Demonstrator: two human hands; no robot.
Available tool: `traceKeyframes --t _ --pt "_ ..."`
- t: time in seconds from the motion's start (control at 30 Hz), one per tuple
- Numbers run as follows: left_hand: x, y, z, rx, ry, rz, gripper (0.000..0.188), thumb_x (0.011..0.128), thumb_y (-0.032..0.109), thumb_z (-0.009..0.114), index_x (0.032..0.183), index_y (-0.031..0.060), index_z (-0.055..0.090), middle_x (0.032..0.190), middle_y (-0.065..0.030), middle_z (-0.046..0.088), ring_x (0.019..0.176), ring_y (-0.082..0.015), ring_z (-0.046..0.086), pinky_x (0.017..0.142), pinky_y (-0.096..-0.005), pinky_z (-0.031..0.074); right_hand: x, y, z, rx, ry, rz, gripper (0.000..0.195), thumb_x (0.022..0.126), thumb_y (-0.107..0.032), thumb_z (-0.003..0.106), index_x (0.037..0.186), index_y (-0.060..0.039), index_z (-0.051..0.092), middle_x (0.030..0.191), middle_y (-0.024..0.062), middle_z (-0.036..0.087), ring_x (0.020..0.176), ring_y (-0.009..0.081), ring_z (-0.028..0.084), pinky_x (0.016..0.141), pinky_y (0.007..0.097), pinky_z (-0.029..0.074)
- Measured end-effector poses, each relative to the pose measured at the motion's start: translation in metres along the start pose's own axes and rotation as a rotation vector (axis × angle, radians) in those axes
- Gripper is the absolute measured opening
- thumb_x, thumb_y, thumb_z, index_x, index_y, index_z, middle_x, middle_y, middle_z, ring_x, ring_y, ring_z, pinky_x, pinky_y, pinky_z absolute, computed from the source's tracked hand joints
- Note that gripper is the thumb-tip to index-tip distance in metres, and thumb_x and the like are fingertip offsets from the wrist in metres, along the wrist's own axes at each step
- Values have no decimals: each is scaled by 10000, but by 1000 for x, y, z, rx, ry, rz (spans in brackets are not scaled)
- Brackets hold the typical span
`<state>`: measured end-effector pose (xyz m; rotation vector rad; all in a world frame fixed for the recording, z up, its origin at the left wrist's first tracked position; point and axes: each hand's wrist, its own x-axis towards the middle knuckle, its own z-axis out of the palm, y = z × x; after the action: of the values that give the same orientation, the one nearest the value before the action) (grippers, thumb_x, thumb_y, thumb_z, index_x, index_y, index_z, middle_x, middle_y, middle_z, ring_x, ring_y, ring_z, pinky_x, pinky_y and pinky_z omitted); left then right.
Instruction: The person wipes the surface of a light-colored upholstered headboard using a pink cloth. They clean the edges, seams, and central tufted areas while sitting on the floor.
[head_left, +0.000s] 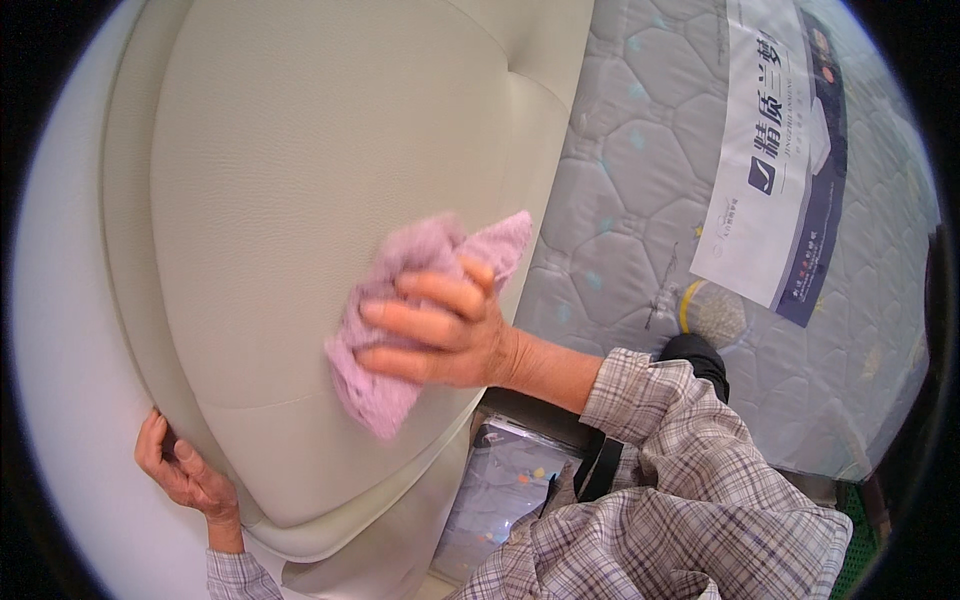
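Observation:
A pink cloth (379, 397) lies bunched under my right hand (442, 322), whose fingers curl over it and press it on a cream leather-like padded headboard (315, 187). My left hand (184, 472) is at the headboard's outer edge on the lower left, fingertips touching the rim and thumb bent towards them; no loose object shows in it. The right hand and part of the cloth are slightly blurred.
A grey quilted mattress (637, 150) in clear plastic stands along the headboard's right side, with a large printed label (757, 172) on it. A plastic-wrapped packet (487, 480) lies below. A pale wall (67, 300) borders the left; a green mesh item (855, 540) is at lower right.

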<state>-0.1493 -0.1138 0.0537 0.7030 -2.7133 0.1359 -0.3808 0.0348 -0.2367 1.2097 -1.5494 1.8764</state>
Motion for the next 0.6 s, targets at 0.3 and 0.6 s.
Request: traceKeyframes --t 0.3,0.6 --pt "-4 -2 -5 67 -10 -15 384 1096 266 460 1361 -9 493 1407 -183 501 1272 -290 535 1080 -427 446 75 97 -2 -89 164 232 421 846 -191 725 1262 -155 672 1330 89 629 1237 338 537 1022 467 385" --pt "-2 -1 -3 77 8 -25 374 1094 250 462 1359 -11 499 1405 -186 501 1268 -291 538 1074 -422 451 38 227 -16 -395 178 699 394 924 -248 698 1292 -127 626 1330 111 610 1265 383 477 1072 502 376"
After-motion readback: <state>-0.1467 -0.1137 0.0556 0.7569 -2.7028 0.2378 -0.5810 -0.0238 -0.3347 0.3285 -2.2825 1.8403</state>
